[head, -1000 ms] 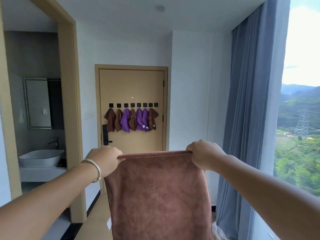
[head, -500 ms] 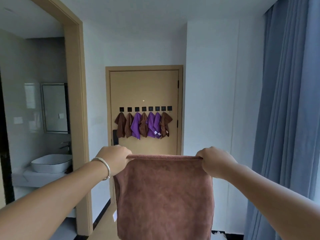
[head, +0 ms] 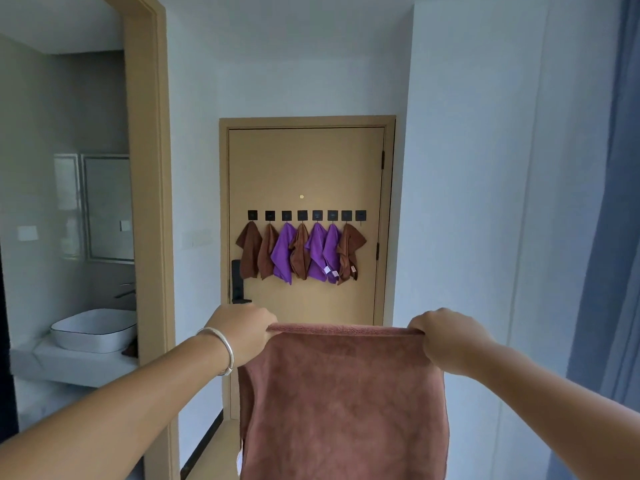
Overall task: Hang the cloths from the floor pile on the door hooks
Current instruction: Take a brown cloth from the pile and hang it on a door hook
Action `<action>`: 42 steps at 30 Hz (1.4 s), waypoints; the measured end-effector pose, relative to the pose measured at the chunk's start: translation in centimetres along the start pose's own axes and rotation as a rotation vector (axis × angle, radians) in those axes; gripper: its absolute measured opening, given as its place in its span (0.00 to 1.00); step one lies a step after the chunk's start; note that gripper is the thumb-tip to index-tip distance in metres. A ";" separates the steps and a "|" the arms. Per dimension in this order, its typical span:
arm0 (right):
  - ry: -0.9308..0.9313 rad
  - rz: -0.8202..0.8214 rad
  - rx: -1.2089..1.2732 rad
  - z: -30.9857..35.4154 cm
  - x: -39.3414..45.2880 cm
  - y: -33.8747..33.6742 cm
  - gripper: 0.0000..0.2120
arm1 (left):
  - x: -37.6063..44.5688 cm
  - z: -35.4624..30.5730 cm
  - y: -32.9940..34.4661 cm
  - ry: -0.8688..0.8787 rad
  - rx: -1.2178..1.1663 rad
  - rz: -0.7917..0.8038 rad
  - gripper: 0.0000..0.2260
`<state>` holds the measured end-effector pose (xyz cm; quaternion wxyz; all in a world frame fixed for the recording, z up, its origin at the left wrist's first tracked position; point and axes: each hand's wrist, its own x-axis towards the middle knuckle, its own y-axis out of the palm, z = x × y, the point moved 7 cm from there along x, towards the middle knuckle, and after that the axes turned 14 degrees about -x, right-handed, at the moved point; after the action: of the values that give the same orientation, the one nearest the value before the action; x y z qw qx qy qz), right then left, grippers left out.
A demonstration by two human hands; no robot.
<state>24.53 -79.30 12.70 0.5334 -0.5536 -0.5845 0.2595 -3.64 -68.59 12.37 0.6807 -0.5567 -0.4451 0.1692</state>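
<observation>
Hanging flat between two raised hands, a brown cloth (head: 341,403) fills the lower middle of the view, its top edge pulled taut and level. The left hand (head: 242,332) has its fingers curled round the cloth's upper left corner; a silver bangle (head: 221,351) sits on that wrist. The right hand (head: 446,336) grips the upper right corner the same way, fingers folded over the hem. A small white tag (head: 239,457) shows at the cloth's lower left edge.

Well beyond the hands stands a tan door (head: 306,168), closed, with a row of eight black hooks (head: 306,215) across its middle. Seven small cloths hang from them, touching and overlapping: from the left, brown (head: 249,249), brown (head: 267,251), purple (head: 284,252), brown (head: 300,252), purple (head: 317,251), purple (head: 332,252) and brown (head: 349,252). The rightmost hook (head: 361,215) is bare. A black lock handle (head: 238,282) sits on the door's left side, just beside the leftmost cloth.

To the left, an open doorway shows a white basin (head: 95,329) on a counter and a mirror (head: 107,207) above it. A blue curtain (head: 609,237) hangs along the right edge.
</observation>
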 end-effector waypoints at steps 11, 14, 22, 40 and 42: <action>0.049 0.030 -0.039 6.2 16.9 1.3 0.23 | 13.9 12.5 5.3 0.034 -0.056 -0.021 0.16; 0.059 0.052 -0.046 7.3 19.7 2.4 0.22 | 16.6 14.3 6.7 0.035 -0.057 -0.018 0.15; 0.051 0.067 -0.006 7.6 27.2 6.4 0.21 | 24.1 17.3 10.8 0.040 -0.057 -0.025 0.16; -0.028 -0.077 0.254 -1.4 52.8 19.2 0.23 | 48.1 17.0 21.4 -0.018 -0.069 0.004 0.15; -0.019 -0.103 0.329 -2.4 54.8 21.1 0.24 | 50.3 17.0 23.3 -0.003 -0.085 0.012 0.15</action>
<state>44.47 -24.04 12.99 0.6237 -0.4258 -0.5668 0.3294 16.52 -14.28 11.94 0.6547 -0.5875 -0.4495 0.1552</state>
